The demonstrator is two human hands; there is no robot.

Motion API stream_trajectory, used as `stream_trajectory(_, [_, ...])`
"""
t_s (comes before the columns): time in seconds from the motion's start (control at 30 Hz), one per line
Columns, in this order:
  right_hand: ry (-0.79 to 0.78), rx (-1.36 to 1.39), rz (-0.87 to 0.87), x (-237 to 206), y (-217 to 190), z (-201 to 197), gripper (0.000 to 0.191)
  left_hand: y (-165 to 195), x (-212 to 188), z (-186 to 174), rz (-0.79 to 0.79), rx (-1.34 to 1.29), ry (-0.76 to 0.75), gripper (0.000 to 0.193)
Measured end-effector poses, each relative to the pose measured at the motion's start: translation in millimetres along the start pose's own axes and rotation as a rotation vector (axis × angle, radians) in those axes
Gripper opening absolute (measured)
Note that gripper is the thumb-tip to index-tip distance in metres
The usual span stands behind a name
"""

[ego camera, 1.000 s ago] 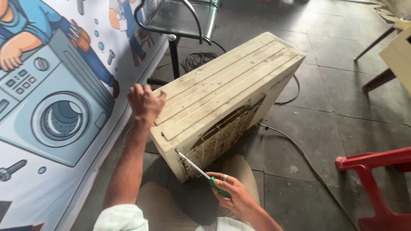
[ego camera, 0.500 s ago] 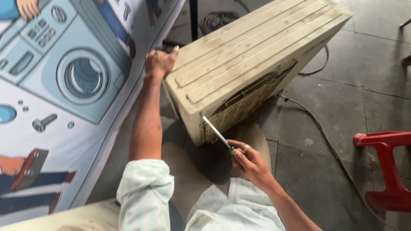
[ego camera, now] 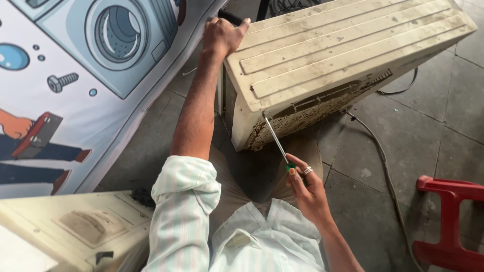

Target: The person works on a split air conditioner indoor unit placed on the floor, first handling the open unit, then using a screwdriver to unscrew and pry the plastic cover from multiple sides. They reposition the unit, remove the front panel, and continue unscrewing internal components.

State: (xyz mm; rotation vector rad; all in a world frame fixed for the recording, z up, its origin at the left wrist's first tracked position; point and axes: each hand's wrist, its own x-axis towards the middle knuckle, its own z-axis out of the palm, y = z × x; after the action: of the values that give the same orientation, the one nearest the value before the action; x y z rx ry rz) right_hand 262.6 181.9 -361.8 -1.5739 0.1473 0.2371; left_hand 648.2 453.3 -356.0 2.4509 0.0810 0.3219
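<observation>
Grimy cream air-conditioner casing [ego camera: 348,50] tilted on the tiled floor [ego camera: 433,126], steadied at its upper left corner by the left hand [ego camera: 222,35], grip wrapped over the edge. Further right, right hand [ego camera: 307,189] closed on a green-handled screwdriver [ego camera: 277,141]. Shaft runs up-left, tip at the casing's lower front corner. Best kept square to the screw, casing braced firmly.

Pale striped shirt, rolled sleeves, khaki trousers, silver ring
</observation>
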Motion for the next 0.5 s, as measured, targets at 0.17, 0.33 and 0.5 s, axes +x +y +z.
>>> stream_trajectory(0.17, [0.035, -0.069, -0.046, -4, 2, 6, 0.045, -1, 0, 0, 0.007, 0.004, -0.043, 0.073])
stream_trajectory(0.33, [0.029, -0.047, -0.034, -3, 4, 5, 0.045, -3, -1, 2, 0.022, -0.005, -0.006, 0.072])
stream_trajectory(0.5, [0.035, -0.064, -0.038, -2, 11, 4, 0.045, -2, -3, 0, 0.013, 0.013, 0.002, 0.072])
